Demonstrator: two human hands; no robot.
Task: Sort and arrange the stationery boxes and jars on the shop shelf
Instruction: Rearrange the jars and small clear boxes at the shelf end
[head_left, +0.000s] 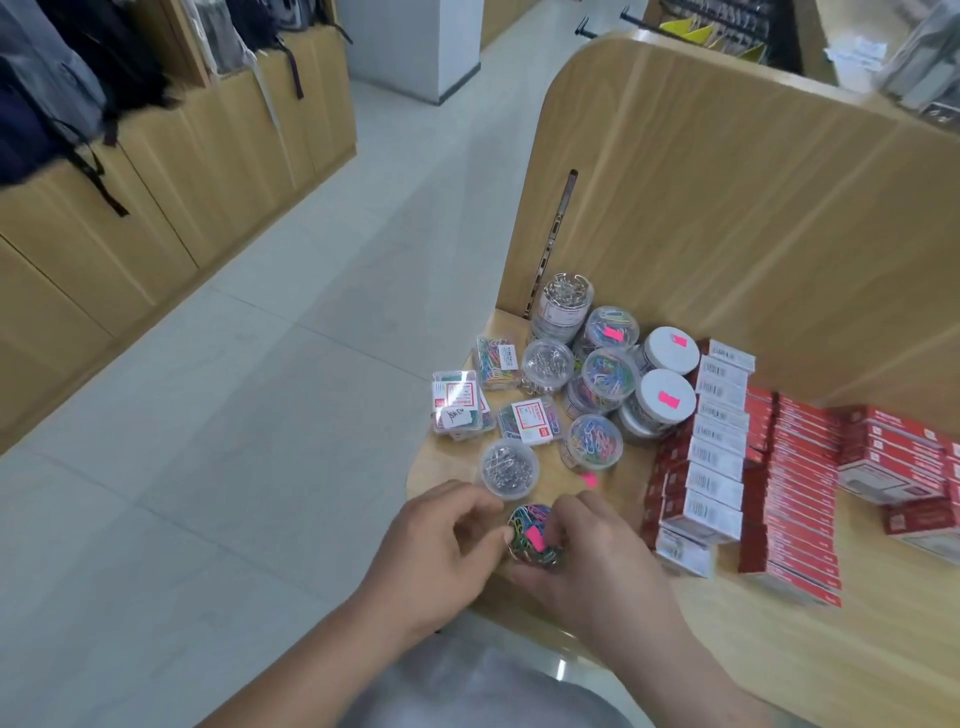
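A clear jar of coloured paper clips (532, 532) with a pink sticker on its lid sits at the near left corner of the wooden shelf (779, 649). My left hand (436, 551) and my right hand (597, 551) both grip it, one on each side. Behind it stand a jar of safety pins (508, 467), several more clip jars (595, 441), two white-lidded jars (665, 397) and flat clear boxes of clips (460, 408). Rows of red and white stationery boxes (717, 462) fill the shelf to the right.
A curved wooden back panel (727, 208) rises behind the shelf. A loose pink sticker (588, 479) lies on the shelf near the jars. The tiled aisle floor (260, 415) runs to the left, with wooden cabinets (130, 218) and hanging bags beyond it.
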